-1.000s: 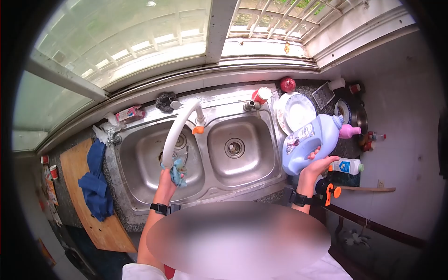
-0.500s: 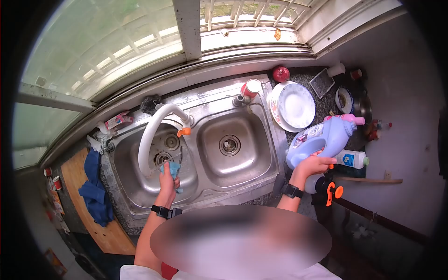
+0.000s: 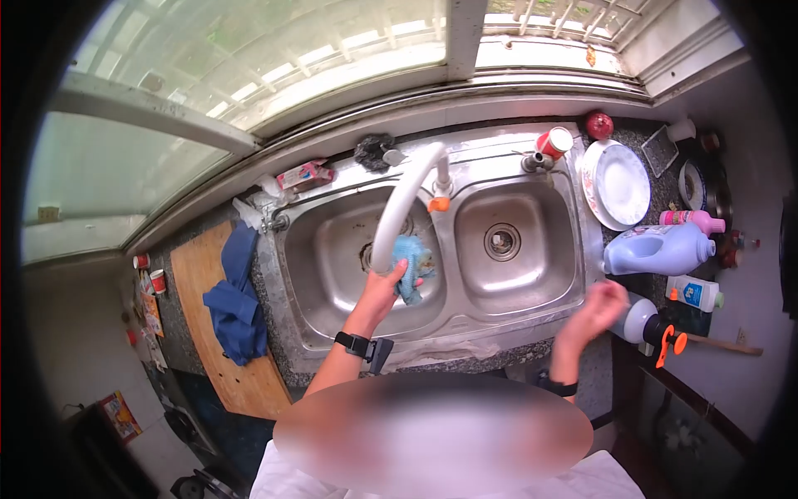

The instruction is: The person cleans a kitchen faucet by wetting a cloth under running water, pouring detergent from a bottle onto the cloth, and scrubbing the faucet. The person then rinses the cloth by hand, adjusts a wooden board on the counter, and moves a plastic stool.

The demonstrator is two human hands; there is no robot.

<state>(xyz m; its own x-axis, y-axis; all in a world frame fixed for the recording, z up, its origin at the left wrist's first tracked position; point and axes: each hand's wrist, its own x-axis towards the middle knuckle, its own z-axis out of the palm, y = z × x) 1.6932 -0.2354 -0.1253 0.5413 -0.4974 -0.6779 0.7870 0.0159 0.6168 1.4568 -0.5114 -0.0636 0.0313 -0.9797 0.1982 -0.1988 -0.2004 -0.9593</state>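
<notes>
Over the left sink basin (image 3: 332, 283), my left hand (image 3: 386, 289) grips a wet-looking light blue cloth (image 3: 411, 268) just below the end of the white faucet (image 3: 403, 208). My right hand (image 3: 603, 306) is off the counter's front edge, empty, its fingers partly curled and slightly blurred. Just beyond it, the large lilac jug (image 3: 652, 249) rests on the counter at the right, with a pink bottle (image 3: 694, 220) behind it. A spray bottle with an orange trigger (image 3: 640, 320) is close to the right of that hand.
The right basin (image 3: 515, 274) has a drain. Stacked plates (image 3: 619, 185), a red-and-white cup (image 3: 554, 143) and a white bottle (image 3: 695, 293) are around it. At the left, a dark blue cloth (image 3: 237, 308) lies on a wooden board (image 3: 199, 308).
My right hand has let go of the lilac jug, which now rests on the counter, and has drawn back toward me. The view has shifted left. My left hand still holds the light blue cloth.
</notes>
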